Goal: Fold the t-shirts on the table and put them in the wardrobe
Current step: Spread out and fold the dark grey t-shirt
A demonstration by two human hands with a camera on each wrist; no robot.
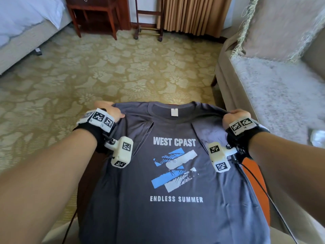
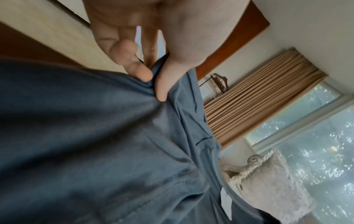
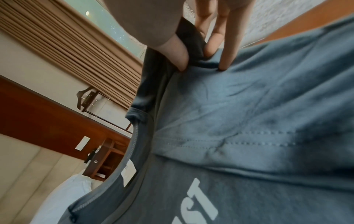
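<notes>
A dark grey t-shirt (image 1: 175, 217) with a white and blue "WEST CPAST / ENDLESS SUMMER" print hangs front side towards me, collar at the far end. My left hand (image 1: 107, 110) grips its left shoulder, thumb and fingers pinching a bunch of cloth (image 2: 151, 80). My right hand (image 1: 236, 116) grips the right shoulder, where the right sleeve is folded in over the front (image 3: 239, 106). An orange garment (image 1: 253, 166) shows under the shirt's right edge. The table is hidden beneath the shirt.
A patterned yellow carpet (image 1: 123, 67) spreads ahead. A bed (image 1: 21, 29) stands at the far left, a dark wooden nightstand (image 1: 95, 13) and a luggage rack (image 1: 149, 20) by the tan curtains. A beige sofa (image 1: 274, 88) with a fluffy throw lies on the right.
</notes>
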